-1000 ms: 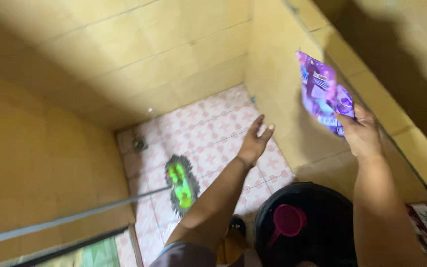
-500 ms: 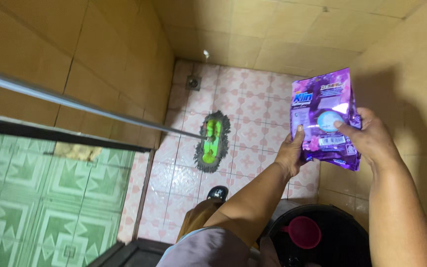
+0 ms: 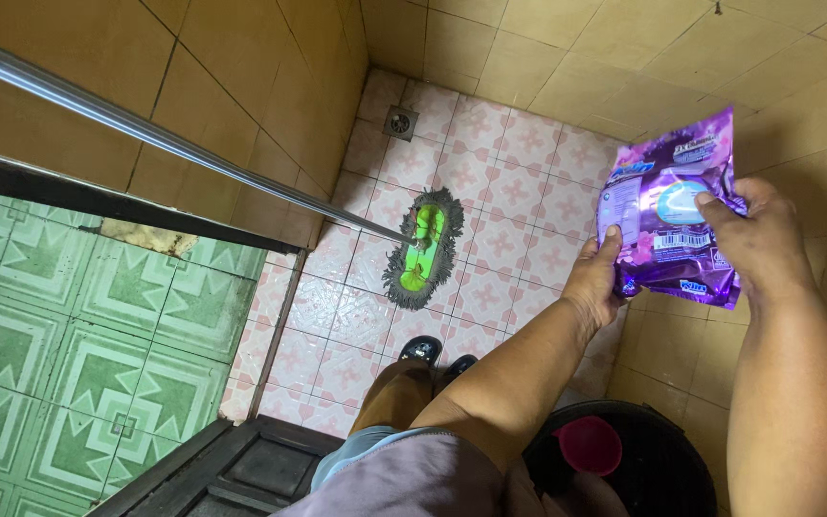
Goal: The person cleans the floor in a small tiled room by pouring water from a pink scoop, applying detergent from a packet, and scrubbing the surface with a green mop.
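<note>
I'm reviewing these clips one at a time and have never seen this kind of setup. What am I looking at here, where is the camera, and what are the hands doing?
There is no machine here: a person wears a camera on the head, so the single view looks down past their own arms to the floor. Both bare hands hold a purple pouch: the left hand grips its lower left edge, and the right hand holds its right side. Below is a small room with a pink patterned tiled floor and a drain near the far wall. A mop with a green and grey head lies flat on the tiles, its long metal handle running up to the left. At the bottom right stands a black bucket with a pink scoop inside. The person's shoes show near the mop.
</note>
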